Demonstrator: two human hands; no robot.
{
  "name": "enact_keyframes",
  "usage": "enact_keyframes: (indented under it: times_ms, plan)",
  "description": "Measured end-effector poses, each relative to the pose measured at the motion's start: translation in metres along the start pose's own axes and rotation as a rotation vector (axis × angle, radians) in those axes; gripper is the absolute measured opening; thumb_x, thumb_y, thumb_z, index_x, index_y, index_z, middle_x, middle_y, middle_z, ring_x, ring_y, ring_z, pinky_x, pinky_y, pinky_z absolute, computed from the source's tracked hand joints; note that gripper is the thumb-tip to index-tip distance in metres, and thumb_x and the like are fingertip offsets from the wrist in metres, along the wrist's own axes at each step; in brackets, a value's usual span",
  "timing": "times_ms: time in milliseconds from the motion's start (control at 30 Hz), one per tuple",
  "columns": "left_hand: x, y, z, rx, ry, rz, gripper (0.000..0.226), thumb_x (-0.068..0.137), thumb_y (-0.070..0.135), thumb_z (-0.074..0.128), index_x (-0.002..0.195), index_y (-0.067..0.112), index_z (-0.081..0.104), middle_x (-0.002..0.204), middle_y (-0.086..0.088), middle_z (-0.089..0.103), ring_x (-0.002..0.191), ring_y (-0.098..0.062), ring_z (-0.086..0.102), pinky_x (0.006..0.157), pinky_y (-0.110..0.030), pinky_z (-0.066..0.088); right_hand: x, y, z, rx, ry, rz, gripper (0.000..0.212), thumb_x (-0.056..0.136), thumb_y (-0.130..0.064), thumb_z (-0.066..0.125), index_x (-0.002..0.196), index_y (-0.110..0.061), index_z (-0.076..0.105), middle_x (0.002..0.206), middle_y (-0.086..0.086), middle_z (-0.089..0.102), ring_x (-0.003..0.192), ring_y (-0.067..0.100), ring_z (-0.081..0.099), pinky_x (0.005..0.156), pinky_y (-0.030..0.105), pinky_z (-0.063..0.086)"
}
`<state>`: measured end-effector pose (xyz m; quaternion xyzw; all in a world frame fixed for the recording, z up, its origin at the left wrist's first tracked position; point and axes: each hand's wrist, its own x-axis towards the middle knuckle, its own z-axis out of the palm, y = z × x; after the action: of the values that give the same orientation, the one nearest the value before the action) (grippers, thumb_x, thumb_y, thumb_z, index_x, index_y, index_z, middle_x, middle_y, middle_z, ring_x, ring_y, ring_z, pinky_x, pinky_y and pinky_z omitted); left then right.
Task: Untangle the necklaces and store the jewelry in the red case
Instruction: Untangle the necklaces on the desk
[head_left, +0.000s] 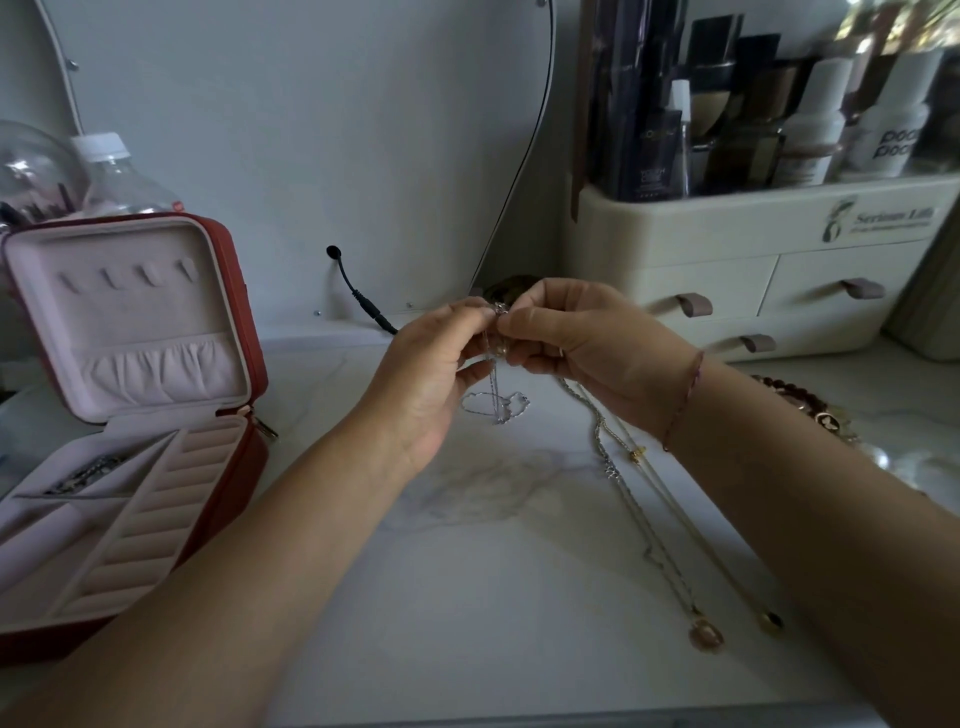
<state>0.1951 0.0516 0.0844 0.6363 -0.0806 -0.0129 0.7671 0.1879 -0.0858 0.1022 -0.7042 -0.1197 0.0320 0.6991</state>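
A fine silver necklace (496, 405) is held up at the centre of the frame. It is pinched between thumb and fingertips of the left hand (436, 364) and likewise of the right hand (582, 343), the two pinches almost touching at a small bright knot or clasp; which of the two it is cannot be told. From there the chain hangs down, and its lower loops are gathered on the marble-patterned surface (467, 597) just below the hands. Two longer necklaces (628, 493) are laid out side by side in the right half of the frame, each ending in a pendant near the lower right. The red case (258, 358) stands open at the left of the frame with its lid upright, and a dark chain (85, 475) is already seen in one of its rear compartments. The silver necklace is judged to be very light, limp and slippery, and thin enough to kink or snap if pulled hard. It is best taken close on either side of the tangle with fingertips only, so that loops can be eased apart rather than tugged, and lifted by the clasp end when it is carried to the case.
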Motion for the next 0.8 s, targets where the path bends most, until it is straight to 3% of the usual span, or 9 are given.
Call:
enact_keyframes:
  times_ms: [200, 333, 433, 567, 700, 800]
  plan:
    - [-0.001, 0.002, -0.002, -0.084, 0.003, 0.052, 0.016, 0.093, 0.005, 0.054, 0.080, 0.014, 0.058, 0.073, 0.001, 0.062, 0.067, -0.008, 0.054, 0.067, -0.020, 0.044, 0.000, -0.001, -0.002, 0.117, 0.038, 0.040, 0.021, 0.083, 0.000, 0.063, 0.068, -0.012, 0.053, 0.067, 0.004, 0.058, 0.058, 0.008, 0.052, 0.055, 0.016, 0.043]
    - [-0.001, 0.005, -0.003, -0.141, 0.007, 0.047, 0.026, 0.090, -0.002, 0.053, 0.073, 0.017, 0.054, 0.070, 0.002, 0.063, 0.064, -0.006, 0.057, 0.063, -0.017, 0.044, 0.001, -0.002, -0.004, 0.328, -0.033, 0.167, 0.013, 0.085, -0.003, 0.059, 0.075, -0.009, 0.059, 0.066, 0.003, 0.061, 0.057, 0.008, 0.053, 0.057, 0.018, 0.044]
    - [-0.001, 0.009, -0.005, -0.223, -0.017, -0.001, 0.027, 0.089, -0.002, 0.053, 0.076, 0.021, 0.053, 0.070, 0.004, 0.066, 0.065, -0.006, 0.054, 0.065, -0.020, 0.040, 0.001, -0.002, -0.007, 0.413, 0.009, 0.272, 0.015, 0.090, -0.005, 0.052, 0.077, -0.011, 0.058, 0.064, 0.002, 0.061, 0.052, 0.007, 0.052, 0.056, 0.019, 0.044]
    - [0.000, 0.011, -0.007, -0.218, -0.032, -0.015, 0.025, 0.089, 0.000, 0.049, 0.082, 0.023, 0.054, 0.070, 0.006, 0.066, 0.064, -0.006, 0.051, 0.063, -0.021, 0.036, 0.002, -0.003, -0.011, 0.250, 0.120, 0.182, 0.006, 0.089, -0.007, 0.056, 0.085, -0.008, 0.060, 0.067, 0.004, 0.058, 0.053, 0.010, 0.048, 0.053, 0.020, 0.041]
    - [-0.001, 0.009, -0.009, -0.108, -0.069, 0.019, 0.017, 0.083, 0.007, 0.059, 0.083, 0.024, 0.057, 0.072, 0.008, 0.064, 0.070, -0.007, 0.050, 0.066, -0.023, 0.038, 0.000, -0.004, -0.012, 0.009, 0.008, 0.057, 0.018, 0.087, -0.019, 0.063, 0.101, -0.008, 0.068, 0.076, 0.000, 0.060, 0.067, 0.008, 0.051, 0.065, 0.020, 0.043]
    - [-0.001, 0.010, -0.010, -0.061, -0.077, 0.033, 0.016, 0.076, 0.012, 0.064, 0.083, 0.025, 0.058, 0.076, 0.008, 0.061, 0.071, -0.006, 0.050, 0.068, -0.023, 0.038, -0.002, -0.004, -0.010, -0.145, -0.039, 0.016, 0.014, 0.083, -0.026, 0.066, 0.090, -0.014, 0.070, 0.074, -0.004, 0.062, 0.074, 0.011, 0.050, 0.071, 0.023, 0.041]
